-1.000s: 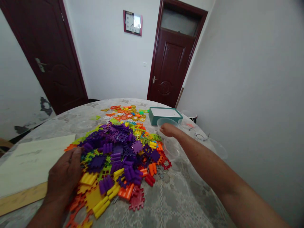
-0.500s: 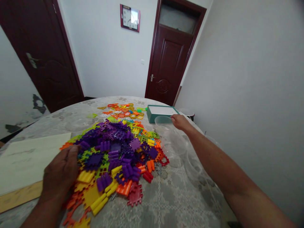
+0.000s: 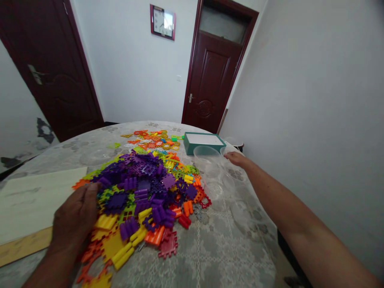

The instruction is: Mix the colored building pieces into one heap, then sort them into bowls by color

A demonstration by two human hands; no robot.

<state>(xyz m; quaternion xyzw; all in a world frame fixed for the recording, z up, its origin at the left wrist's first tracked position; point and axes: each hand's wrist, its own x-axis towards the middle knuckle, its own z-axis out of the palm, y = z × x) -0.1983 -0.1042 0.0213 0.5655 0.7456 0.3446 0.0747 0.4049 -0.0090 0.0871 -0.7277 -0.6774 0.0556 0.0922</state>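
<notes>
A big heap of plastic interlocking pieces (image 3: 150, 188), purple, yellow, orange and green, covers the middle of the round table (image 3: 216, 248). My left hand (image 3: 75, 218) lies flat on the heap's near left edge, fingers stretched over yellow and orange pieces. My right hand (image 3: 237, 159) reaches to the far right of the table, its fingers curled at the rim of a small clear plastic bowl (image 3: 225, 151). A larger clear bowl (image 3: 205, 154) stands just left of that hand. More clear bowls (image 3: 216, 186) sit nearer me, beside the heap.
A teal box (image 3: 204, 142) lies behind the bowls. A pale board (image 3: 33, 196) rests on the table's left side. Flatter coloured pieces (image 3: 153, 142) spread across the far side. Two dark doors, a wall clock (image 3: 163, 22) and a white wall to the right surround the table.
My right hand has moved from the larger clear bowl rightward to the small bowl at the table's edge. My left hand has stayed on the heap. The view has shifted slightly.
</notes>
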